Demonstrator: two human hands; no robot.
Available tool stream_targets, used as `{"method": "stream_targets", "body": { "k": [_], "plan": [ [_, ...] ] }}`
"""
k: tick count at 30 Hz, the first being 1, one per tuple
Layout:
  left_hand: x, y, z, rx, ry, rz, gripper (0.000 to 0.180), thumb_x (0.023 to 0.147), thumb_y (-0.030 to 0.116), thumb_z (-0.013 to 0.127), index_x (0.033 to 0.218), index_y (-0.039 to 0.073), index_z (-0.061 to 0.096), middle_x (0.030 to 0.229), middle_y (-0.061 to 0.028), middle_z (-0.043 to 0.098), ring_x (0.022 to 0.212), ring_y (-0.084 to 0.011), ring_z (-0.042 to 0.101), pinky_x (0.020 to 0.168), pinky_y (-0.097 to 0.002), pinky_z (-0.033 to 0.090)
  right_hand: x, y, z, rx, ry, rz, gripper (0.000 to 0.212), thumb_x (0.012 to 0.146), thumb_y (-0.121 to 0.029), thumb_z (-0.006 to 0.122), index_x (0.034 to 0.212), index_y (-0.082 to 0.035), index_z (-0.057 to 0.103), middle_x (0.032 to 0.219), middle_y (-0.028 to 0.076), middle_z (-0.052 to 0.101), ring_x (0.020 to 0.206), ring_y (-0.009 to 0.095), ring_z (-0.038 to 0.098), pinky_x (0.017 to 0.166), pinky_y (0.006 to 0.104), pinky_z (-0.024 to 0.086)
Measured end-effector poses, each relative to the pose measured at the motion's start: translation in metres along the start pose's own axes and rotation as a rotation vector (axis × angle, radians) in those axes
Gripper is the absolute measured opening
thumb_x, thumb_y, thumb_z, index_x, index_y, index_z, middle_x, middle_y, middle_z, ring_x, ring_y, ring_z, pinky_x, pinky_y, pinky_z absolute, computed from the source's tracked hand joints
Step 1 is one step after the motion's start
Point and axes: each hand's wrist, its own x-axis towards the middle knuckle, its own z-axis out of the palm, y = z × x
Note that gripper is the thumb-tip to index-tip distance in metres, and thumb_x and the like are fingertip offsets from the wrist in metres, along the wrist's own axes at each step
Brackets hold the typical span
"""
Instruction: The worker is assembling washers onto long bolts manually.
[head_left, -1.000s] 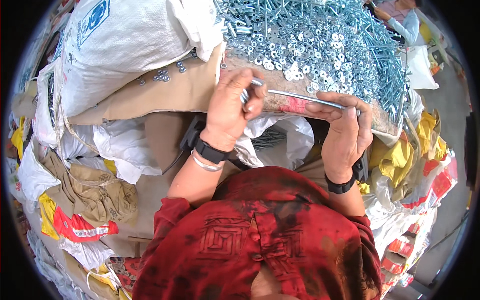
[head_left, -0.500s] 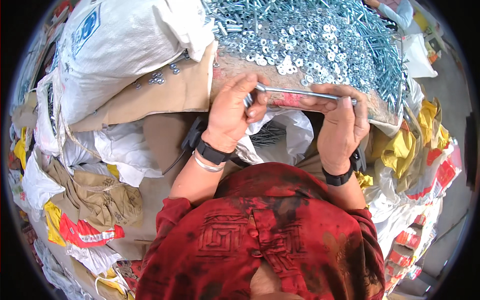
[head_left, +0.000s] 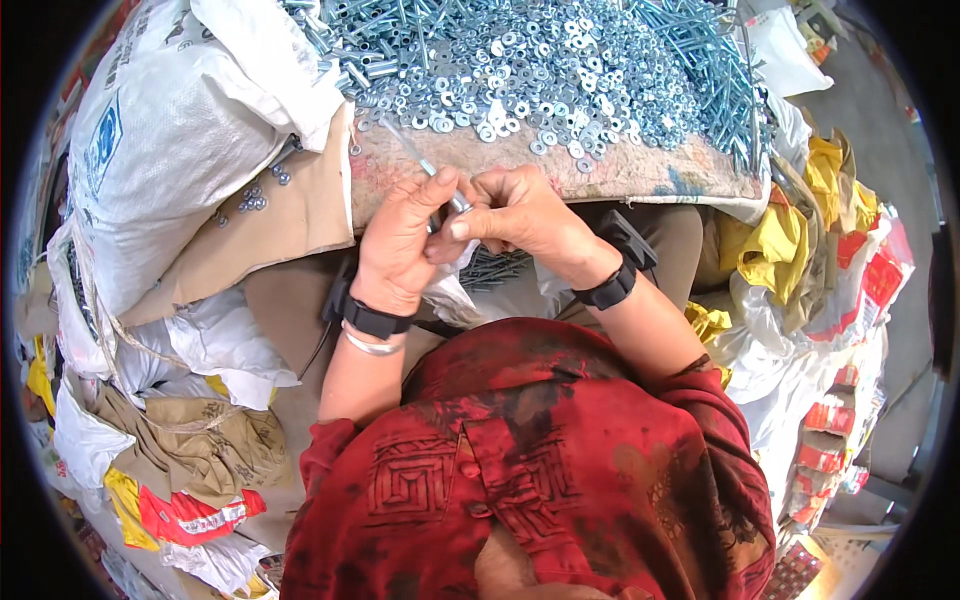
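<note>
A long, thin metal bolt (head_left: 425, 163) slants up and away from my hands, its far end near the edge of the washers. My left hand (head_left: 398, 238) is closed round it, and another short metal piece shows between those fingers. Thumb and fingers of my right hand (head_left: 530, 215) pinch the bolt's near end, close against the left fingers. Just beyond both hands lies a heap of flat washers (head_left: 560, 85) on a stained cloth-covered surface (head_left: 630, 170). Long bolts (head_left: 700, 60) are piled to the right of the washers, and metal sleeves (head_left: 370, 65) to the left.
A bulging white sack (head_left: 180, 150) rests on cardboard (head_left: 310, 195) at the left, with several nuts (head_left: 253, 200) beside it. Below my hands, a white bag (head_left: 455, 300) holds dark metal pieces (head_left: 495, 268). Yellow bags (head_left: 775, 245) and other wrappers crowd the right side.
My right hand has moved left to meet my left hand. The bolt, held level between both hands before, now points up and away to the left. The view has shifted somewhat.
</note>
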Motion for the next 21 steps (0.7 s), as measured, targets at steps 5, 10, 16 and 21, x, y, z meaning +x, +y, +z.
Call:
{"method": "stream_targets", "body": {
  "k": [5,10,16,21],
  "plan": [
    [-0.007,0.000,0.009,0.209,0.061,0.107,0.032,0.100,0.033,0.058,0.086,0.004,0.063,0.065,-0.0100,0.064,0.039,-0.0090,0.046,0.036,-0.0192,0.029,-0.008,-0.019,-0.022,-0.208,0.119,-0.045,0.020,0.087,-0.020,0.073,0.082,-0.002,0.066,0.070,0.000,0.060,0.061,0.007,0.055,0.054,0.0246,0.043],
    [-0.003,0.007,0.009,0.356,0.097,0.184,0.028,0.101,0.030,0.055,0.092,0.004,0.057,0.068,-0.0131,0.062,0.042,-0.0091,0.047,0.038,-0.0184,0.033,-0.007,-0.010,-0.081,-1.214,0.556,-0.359,0.015,0.091,-0.011,0.062,0.099,0.001,0.067,0.081,0.008,0.065,0.072,0.016,0.061,0.065,0.0327,0.047],
    [-0.005,-0.002,0.018,0.542,0.063,0.117,0.017,0.101,0.023,0.058,0.100,0.006,0.057,0.073,-0.0033,0.059,0.058,-0.0052,0.053,0.042,-0.0157,0.032,-0.017,-0.015,-0.117,-0.937,0.716,-0.273,0.014,0.086,-0.004,0.065,0.099,-0.004,0.072,0.085,0.011,0.067,0.073,0.021,0.064,0.068,0.0309,0.049],
    [-0.001,-0.014,0.009,0.655,-0.052,0.077,0.020,0.100,0.025,0.060,0.097,0.005,0.058,0.072,-0.0010,0.058,0.057,-0.0042,0.053,0.045,-0.0163,0.032,-0.008,-0.008,-0.108,-0.964,0.720,-0.359,0.011,0.086,-0.005,0.065,0.095,-0.004,0.071,0.082,0.010,0.065,0.071,0.024,0.063,0.066,0.0317,0.048]
  ]
}}
